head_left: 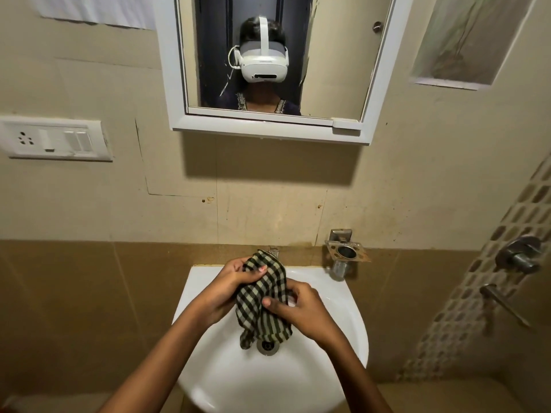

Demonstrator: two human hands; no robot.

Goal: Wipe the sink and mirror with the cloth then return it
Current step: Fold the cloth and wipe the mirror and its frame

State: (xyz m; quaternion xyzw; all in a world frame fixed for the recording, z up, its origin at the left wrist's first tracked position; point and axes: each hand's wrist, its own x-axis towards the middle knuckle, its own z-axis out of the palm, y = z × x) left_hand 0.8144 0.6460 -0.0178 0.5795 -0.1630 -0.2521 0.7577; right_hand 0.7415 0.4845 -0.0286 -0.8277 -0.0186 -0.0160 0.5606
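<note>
A black-and-cream checked cloth hangs bunched above the white sink, its lower end dangling just over the drain. My left hand grips the cloth's upper part. My right hand pinches its middle from the right. The tap is mostly hidden behind the cloth. The white-framed mirror hangs on the wall above the sink and reflects a person wearing a white headset.
A steel holder is fixed to the wall right of the sink. Shower valves and a lever stick out from the right wall. A white switch plate sits on the left wall. A wall niche is at upper right.
</note>
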